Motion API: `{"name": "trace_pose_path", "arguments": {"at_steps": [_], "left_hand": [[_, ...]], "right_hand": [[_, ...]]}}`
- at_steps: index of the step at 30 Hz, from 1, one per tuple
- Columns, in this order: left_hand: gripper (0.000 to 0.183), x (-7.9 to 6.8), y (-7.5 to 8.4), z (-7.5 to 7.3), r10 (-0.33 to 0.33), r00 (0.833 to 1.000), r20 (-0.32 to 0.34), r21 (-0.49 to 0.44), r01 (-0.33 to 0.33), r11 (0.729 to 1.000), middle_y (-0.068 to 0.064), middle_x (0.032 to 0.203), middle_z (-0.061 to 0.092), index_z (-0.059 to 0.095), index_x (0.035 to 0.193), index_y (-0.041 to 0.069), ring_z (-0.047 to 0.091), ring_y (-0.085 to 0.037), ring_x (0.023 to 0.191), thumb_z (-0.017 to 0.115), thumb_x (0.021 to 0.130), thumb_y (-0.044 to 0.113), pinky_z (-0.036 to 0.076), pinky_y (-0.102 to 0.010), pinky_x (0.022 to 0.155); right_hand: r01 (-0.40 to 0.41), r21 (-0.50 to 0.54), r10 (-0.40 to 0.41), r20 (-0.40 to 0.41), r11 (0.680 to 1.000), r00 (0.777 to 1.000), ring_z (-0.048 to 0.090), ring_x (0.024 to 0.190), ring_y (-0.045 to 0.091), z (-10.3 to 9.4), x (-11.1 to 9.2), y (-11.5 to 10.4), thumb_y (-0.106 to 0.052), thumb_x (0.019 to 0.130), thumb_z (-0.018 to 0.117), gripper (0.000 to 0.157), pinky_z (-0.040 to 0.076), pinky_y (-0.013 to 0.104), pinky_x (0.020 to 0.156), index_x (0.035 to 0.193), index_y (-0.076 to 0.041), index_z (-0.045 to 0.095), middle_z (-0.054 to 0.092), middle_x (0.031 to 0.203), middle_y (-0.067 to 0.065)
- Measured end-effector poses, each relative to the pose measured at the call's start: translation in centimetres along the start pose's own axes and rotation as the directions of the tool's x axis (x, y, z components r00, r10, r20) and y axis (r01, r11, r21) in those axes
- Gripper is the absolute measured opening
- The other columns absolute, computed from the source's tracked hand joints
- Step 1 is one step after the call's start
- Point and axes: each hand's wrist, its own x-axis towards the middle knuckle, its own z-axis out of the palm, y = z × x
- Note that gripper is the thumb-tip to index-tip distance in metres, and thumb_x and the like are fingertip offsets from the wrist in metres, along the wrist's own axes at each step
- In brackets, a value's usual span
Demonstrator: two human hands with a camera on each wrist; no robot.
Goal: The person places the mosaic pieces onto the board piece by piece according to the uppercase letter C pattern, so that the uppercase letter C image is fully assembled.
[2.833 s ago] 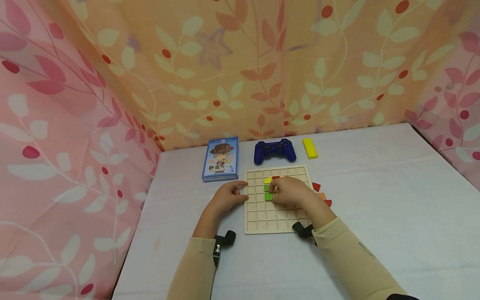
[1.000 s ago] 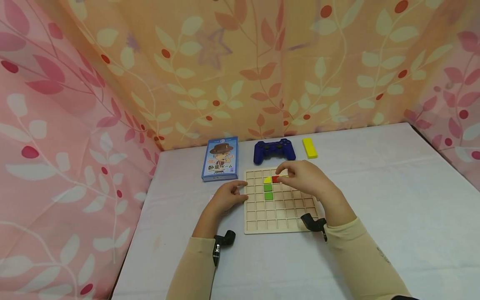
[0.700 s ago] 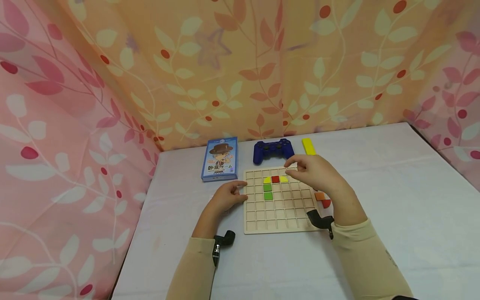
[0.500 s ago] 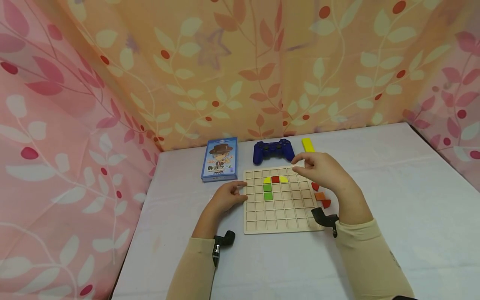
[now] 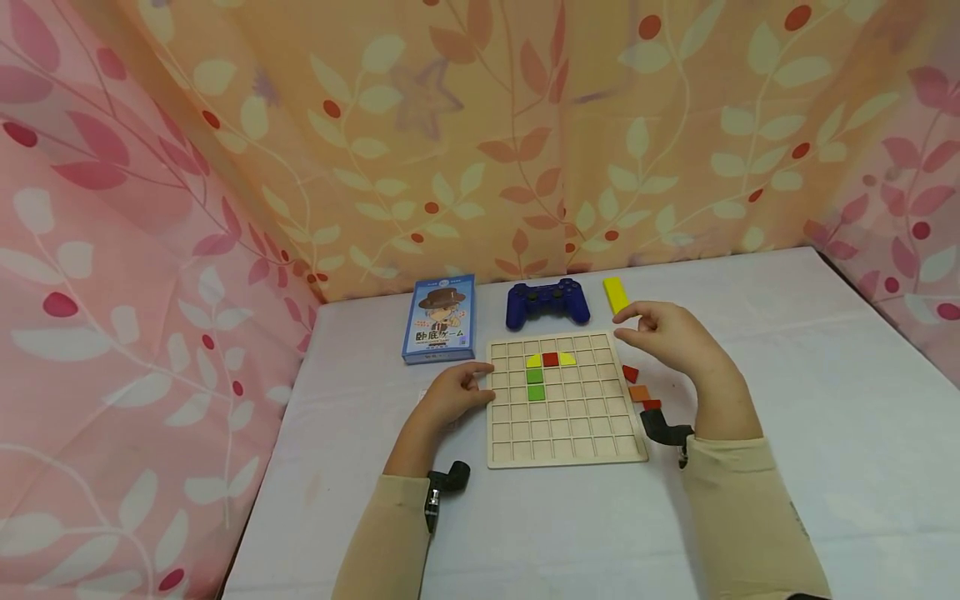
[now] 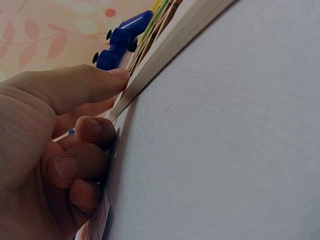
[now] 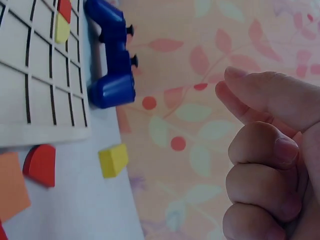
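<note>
The left hand (image 5: 453, 392), hardly bent, touches the board (image 5: 568, 407) at mid-frame, maybe to keep it still; the right hand (image 5: 669, 337), right of middle, is loosely curled, holding nothing

Matt wooden grid board (image 5: 581, 417), smooth plastic controller (image 5: 548, 303), paper-faced box (image 5: 440, 319), matt cloth curtain (image 5: 480, 167)
</note>
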Motion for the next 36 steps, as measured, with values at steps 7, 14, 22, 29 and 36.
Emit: {"name": "trace_pose_path", "arguments": {"at_steps": [7, 14, 22, 29, 36], "left_hand": [[0.047, 0.1, 0.0, 0.0, 0.006, 1.000, -0.002, 0.004, -0.006, 1.000, -0.001, 0.075, 0.057, 0.069, 0.133, 0.021, 0.050, -0.015, 0.065, 0.083, 0.088, 0.027, 0.039, -0.032, 0.058], [0.048, 0.1, -0.1, 0.1, 0.016, 1.000, -0.006, 0.012, -0.016, 1.000, 0.000, 0.073, 0.057, 0.070, 0.133, 0.021, 0.049, -0.014, 0.063, 0.083, 0.087, 0.027, 0.038, -0.031, 0.057], [0.047, 0.0, 0.0, 0.1, 0.016, 1.000, -0.004, 0.004, -0.016, 1.000, 0.000, 0.073, 0.057, 0.070, 0.132, 0.021, 0.049, -0.015, 0.063, 0.083, 0.087, 0.027, 0.038, -0.031, 0.057], [0.047, 0.0, 0.0, 0.1, 0.024, 1.000, -0.006, -0.004, -0.024, 1.000, -0.001, 0.073, 0.057, 0.070, 0.132, 0.020, 0.049, -0.015, 0.063, 0.083, 0.087, 0.026, 0.039, -0.031, 0.057], [0.047, 0.0, -0.1, 0.1, 0.022, 1.000, -0.007, -0.002, -0.022, 1.000, 0.000, 0.074, 0.057, 0.069, 0.133, 0.020, 0.049, -0.015, 0.064, 0.083, 0.088, 0.026, 0.038, -0.031, 0.057]], "right_hand": [[-0.113, 0.033, 0.112, 0.049, 0.993, 0.993, 0.043, 0.067, 0.022, -0.3, 0.5, 2.7, -0.031, 0.098, 0.070, 0.040, 0.034, 0.035, 0.062, 0.128, -0.005, 0.065, 0.045, 0.072, 0.003], [-0.200, 0.058, 0.192, 0.113, 0.978, 0.975, 0.047, 0.078, 0.023, 0.3, 1.1, 5.2, -0.030, 0.095, 0.072, 0.044, 0.037, 0.037, 0.072, 0.130, -0.005, 0.064, 0.047, 0.078, 0.004], [-0.272, 0.104, 0.242, 0.236, 0.957, 0.941, 0.054, 0.095, 0.028, 1.5, 1.2, 7.1, -0.027, 0.093, 0.073, 0.038, 0.041, 0.039, 0.082, 0.122, -0.003, 0.066, 0.062, 0.089, 0.007], [-0.305, 0.096, 0.266, 0.293, 0.947, 0.918, 0.052, 0.098, 0.028, 2.2, 1.3, 7.3, -0.025, 0.087, 0.078, 0.033, 0.040, 0.040, 0.083, 0.111, -0.004, 0.068, 0.062, 0.100, 0.008], [-0.295, 0.090, 0.261, 0.277, 0.951, 0.925, 0.052, 0.092, 0.026, 2.3, 1.3, 7.0, -0.024, 0.088, 0.078, 0.031, 0.040, 0.038, 0.079, 0.109, -0.003, 0.066, 0.060, 0.092, 0.007]]}}
